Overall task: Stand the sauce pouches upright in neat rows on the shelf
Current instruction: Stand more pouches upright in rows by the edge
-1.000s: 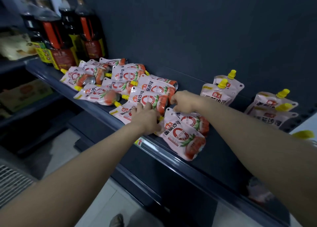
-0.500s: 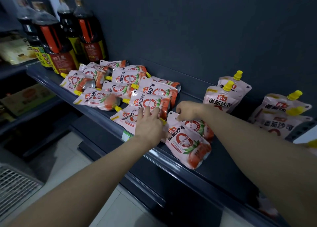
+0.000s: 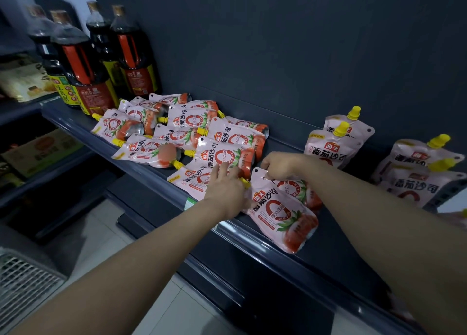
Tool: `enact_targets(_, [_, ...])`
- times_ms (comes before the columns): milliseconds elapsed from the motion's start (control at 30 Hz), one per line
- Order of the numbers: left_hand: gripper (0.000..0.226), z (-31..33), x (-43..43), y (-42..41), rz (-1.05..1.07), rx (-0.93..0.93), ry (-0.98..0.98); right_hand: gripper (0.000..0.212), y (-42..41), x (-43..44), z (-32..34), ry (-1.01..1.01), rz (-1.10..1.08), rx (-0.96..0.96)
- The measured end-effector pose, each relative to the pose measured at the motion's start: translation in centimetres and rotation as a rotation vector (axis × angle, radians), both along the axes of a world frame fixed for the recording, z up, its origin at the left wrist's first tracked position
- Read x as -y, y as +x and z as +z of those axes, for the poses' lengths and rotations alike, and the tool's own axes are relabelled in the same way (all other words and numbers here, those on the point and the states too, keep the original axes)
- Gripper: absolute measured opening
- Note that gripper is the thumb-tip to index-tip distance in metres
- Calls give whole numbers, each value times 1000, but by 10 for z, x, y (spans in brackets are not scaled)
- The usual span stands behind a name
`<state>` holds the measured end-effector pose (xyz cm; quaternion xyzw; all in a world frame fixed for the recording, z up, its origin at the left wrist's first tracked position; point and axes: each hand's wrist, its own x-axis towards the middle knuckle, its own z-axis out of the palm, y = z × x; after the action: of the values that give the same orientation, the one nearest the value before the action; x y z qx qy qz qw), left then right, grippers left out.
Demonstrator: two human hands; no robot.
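Several pink tomato sauce pouches (image 3: 182,135) with yellow caps lie flat in a loose pile on the dark shelf (image 3: 341,236). My left hand (image 3: 225,190) rests palm down on the nearest flat pouch (image 3: 192,180), fingers spread. My right hand (image 3: 280,165) is closed on the top edge of the front pouch (image 3: 280,216), which lies tilted over the shelf's front rim. Another pouch lies partly under it. Two pouches (image 3: 333,147) stand upright against the back wall, and two more upright pouches (image 3: 414,178) stand further right.
Tall dark sauce bottles (image 3: 86,64) stand at the shelf's left end behind the pile. Cardboard boxes (image 3: 38,152) sit on lower shelves at left. A metal grille (image 3: 22,281) and tiled floor lie below.
My right hand has dropped from the pile to the front pouch's top edge and closed on it. My left hand slid slightly forward over the flat pouches.
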<state>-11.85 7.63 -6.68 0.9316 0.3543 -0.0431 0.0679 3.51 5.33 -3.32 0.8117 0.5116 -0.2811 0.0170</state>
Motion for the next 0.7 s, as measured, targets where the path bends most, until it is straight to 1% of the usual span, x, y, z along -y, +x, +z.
enact_targets(100, [55, -4, 1, -1, 14, 54, -73, 33, -2, 1, 0, -2, -1, -9])
enact_targets(200, [37, -6, 3, -1, 46, 145, -96, 31, -2, -1, -2, 20, 5, -31])
enact_targets(267, [31, -7, 4, -1, 76, 184, -96, 30, -3, -1, -3, 26, 11, -31])
enact_targets(333, [34, -9, 7, -2, 94, 169, -51, 33, -2, 0, -4, 34, 13, -20])
enact_targets(400, [44, -12, 10, -3, 79, 124, 2, 34, -1, -1, -5, 34, 16, -2])
enact_targets(467, [49, -15, 14, -3, 60, 95, 11, 34, 0, -1, -6, 17, 35, 16])
enact_targets(567, [43, -14, 20, -1, 100, 133, -29, 30, 1, -2, -9, 17, 75, 27])
enact_targets(700, [28, -11, 23, -1, 186, 250, -119, 27, 2, -1, -12, 25, 84, 34])
